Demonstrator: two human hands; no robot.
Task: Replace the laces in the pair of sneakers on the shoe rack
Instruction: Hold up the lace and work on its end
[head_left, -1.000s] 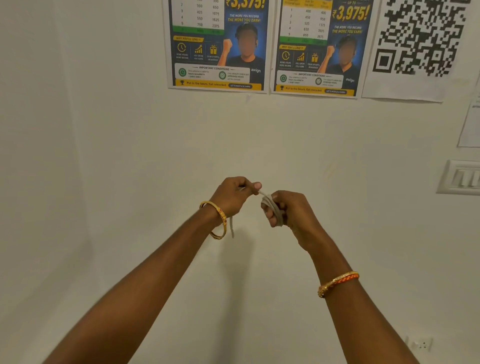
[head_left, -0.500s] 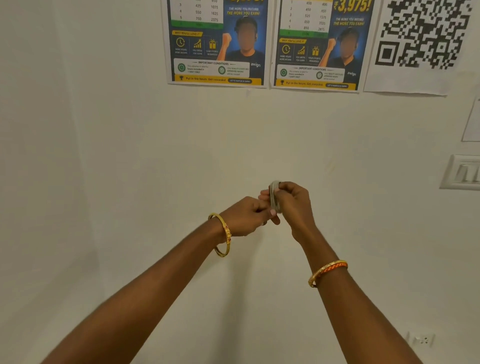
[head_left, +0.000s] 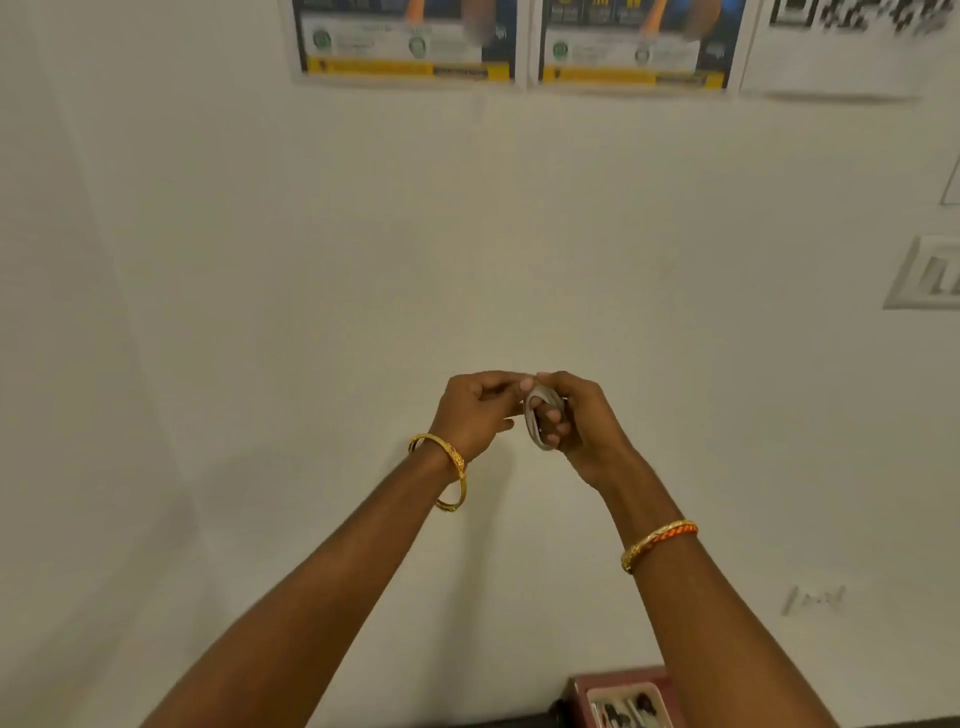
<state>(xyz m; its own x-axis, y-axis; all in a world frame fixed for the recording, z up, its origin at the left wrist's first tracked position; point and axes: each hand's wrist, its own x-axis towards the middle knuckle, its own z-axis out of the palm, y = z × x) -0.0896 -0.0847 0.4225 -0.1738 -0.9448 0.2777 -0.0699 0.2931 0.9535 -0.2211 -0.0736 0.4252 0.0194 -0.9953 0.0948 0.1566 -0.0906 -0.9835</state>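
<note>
Your right hand (head_left: 582, 421): fingers curled around coiled grey shoelace (head_left: 540, 415) | your left hand (head_left: 478, 410): fingertips pinching the coil's top | both raised before cream wall (head_left: 311, 260)

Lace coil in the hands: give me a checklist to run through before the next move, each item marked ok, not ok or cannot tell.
1. Grey lace wound into loops around the right hand fingers: ok.
2. Right hand grips the coil firmly: ok.
3. Left hand pinches the lace at the coil's top: ok.
4. Loose tail tucked in, nothing dangling: cannot tell.
5. Sneakers and shoe rack in view: not ok.
6. Replacement lace at hand: cannot tell.
</note>
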